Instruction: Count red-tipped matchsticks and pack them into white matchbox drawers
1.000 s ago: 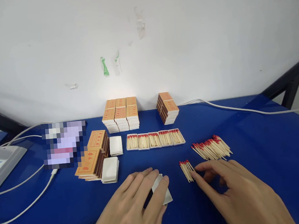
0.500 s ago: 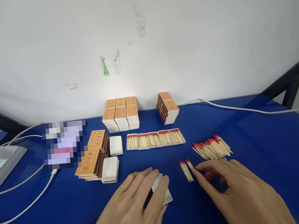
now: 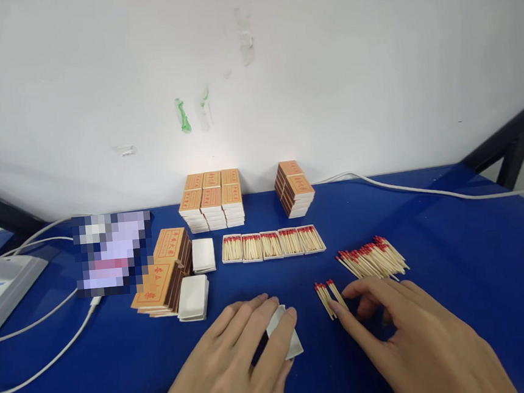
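Observation:
My left hand [image 3: 234,352] is closed on a small white matchbox tray [image 3: 294,345], its fingers covering much of it. At the right, my right hand [image 3: 411,327] has its thumb and index finger apart, with the thumb tip at a few red-tipped matches [image 3: 323,298] lying on the blue table. Whether the thumb presses on them I cannot tell. Just beyond that hand is a larger pile of loose matches [image 3: 372,257]. A row of filled matchbox trays [image 3: 270,245] lies farther back, red heads pointing away from me.
Stacked orange matchboxes [image 3: 210,201] stand against the wall, with another stack [image 3: 294,189] to their right. More matchbox sleeves [image 3: 161,278] and white trays [image 3: 192,297] are at the left. Beyond them lie a blurred-out phone [image 3: 115,252] and white cables [image 3: 39,323].
My right thumb has shifted left and down over the small group of matches, and the gap to the index finger is wider. My left hand and the tray stay in place.

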A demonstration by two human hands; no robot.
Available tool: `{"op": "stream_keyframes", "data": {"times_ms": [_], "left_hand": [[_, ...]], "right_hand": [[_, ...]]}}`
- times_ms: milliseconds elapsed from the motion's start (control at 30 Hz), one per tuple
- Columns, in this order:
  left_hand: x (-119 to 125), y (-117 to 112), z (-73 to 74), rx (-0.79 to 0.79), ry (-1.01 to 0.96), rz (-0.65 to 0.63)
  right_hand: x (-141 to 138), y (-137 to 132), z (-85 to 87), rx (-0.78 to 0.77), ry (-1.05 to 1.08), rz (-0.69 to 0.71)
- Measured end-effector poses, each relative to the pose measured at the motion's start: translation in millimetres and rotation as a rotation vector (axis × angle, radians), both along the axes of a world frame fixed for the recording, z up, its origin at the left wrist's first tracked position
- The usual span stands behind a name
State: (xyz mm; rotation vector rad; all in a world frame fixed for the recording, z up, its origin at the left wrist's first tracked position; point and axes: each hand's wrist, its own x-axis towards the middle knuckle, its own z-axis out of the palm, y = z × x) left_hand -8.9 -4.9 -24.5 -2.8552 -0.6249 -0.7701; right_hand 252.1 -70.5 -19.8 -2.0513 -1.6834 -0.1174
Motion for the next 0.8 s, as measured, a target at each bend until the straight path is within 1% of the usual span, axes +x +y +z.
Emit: {"op": "stream_keyframes", "data": {"times_ms": [200,400,800], "left_hand": [[1.4,1.4,1.3,0.002,-0.001,-0.003],[0.7,2.2,1.5,0.001,0.000,-0.002],[0.9,1.4,1.4,-0.004,-0.006,-0.003]], "right_hand": [[-0.3,0.7,-0.7,0.011,-0.002,0.003],[2.5,-1.0,-3.4,-0.015,0.002,-0.003],[3.9,0.9,-2.8,-0.019,0.024,0.009]]}}
